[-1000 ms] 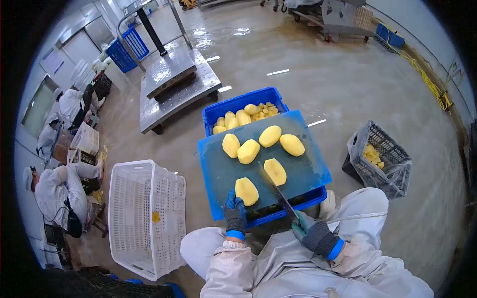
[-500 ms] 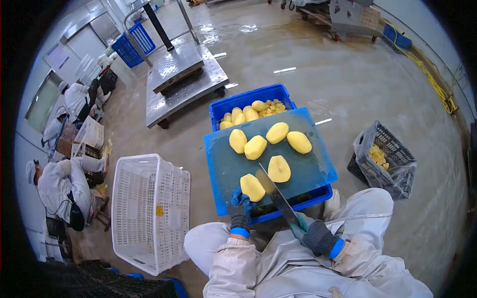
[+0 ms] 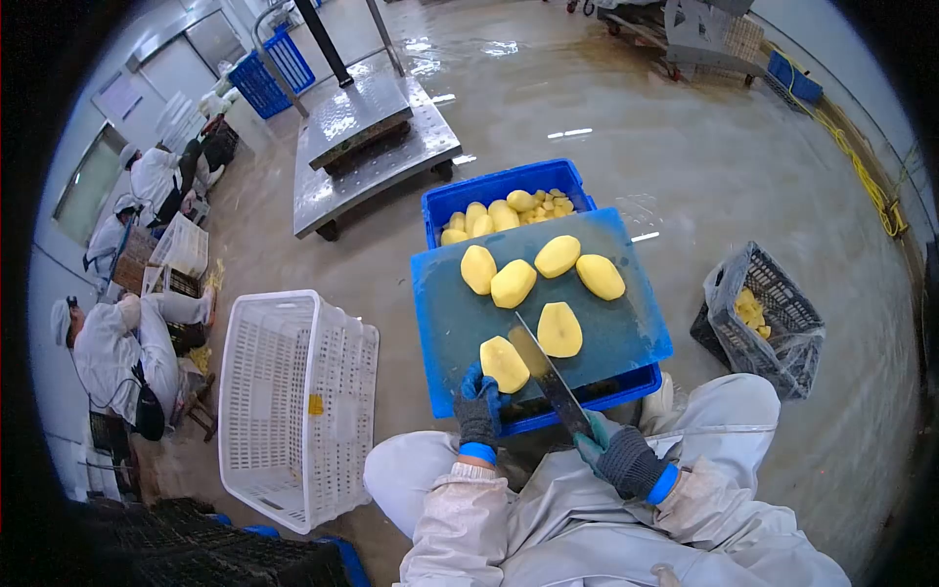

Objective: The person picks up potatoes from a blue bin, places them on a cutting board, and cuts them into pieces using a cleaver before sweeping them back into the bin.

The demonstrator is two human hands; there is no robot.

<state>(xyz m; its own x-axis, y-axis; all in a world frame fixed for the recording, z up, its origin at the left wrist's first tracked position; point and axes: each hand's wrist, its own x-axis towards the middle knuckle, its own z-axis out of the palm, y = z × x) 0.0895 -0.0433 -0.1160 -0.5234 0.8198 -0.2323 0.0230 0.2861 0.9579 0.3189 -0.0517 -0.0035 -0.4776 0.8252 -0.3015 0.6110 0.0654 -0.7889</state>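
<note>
The right hand [image 3: 624, 462] is closed around a knife [image 3: 556, 382]. The left hand [image 3: 478, 403] curls at the near potato [image 3: 504, 365]; I cannot tell if it grips. That potato is on a blue board [image 3: 452, 318], just left of the knife. The step looks like cutting, which calls for care near the left hand. The board lies over a blue tub [image 3: 450, 203] of potatoes [image 3: 503, 215]; a black crate [image 3: 782, 289] holds yellow bits [image 3: 751, 311].
</note>
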